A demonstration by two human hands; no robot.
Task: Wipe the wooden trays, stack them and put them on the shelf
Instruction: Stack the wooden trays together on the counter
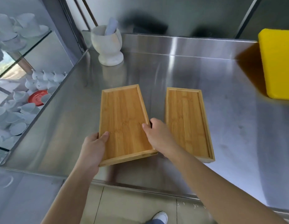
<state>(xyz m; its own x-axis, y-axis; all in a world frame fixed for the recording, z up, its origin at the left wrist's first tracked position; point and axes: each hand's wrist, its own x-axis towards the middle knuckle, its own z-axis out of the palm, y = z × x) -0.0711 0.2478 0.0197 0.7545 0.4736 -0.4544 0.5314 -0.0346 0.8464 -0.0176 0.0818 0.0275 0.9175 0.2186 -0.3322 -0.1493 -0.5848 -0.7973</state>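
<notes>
Head view: my left hand [93,143] and right hand [157,135] grip the long edges of a rectangular bamboo tray [124,123], thumbs on top, at frame centre, its near end apparently raised off the steel counter [221,88]. A matching second tray [188,123] lies just right. I judge stacking comes next: lift and align. No cloth visible.

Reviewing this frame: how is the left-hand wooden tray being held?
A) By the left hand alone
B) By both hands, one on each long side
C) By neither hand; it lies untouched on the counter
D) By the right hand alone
B: the left hand grips the near-left edge of the left tray and the right hand grips its right edge, while the other tray lies untouched beside it on the steel counter.
</notes>
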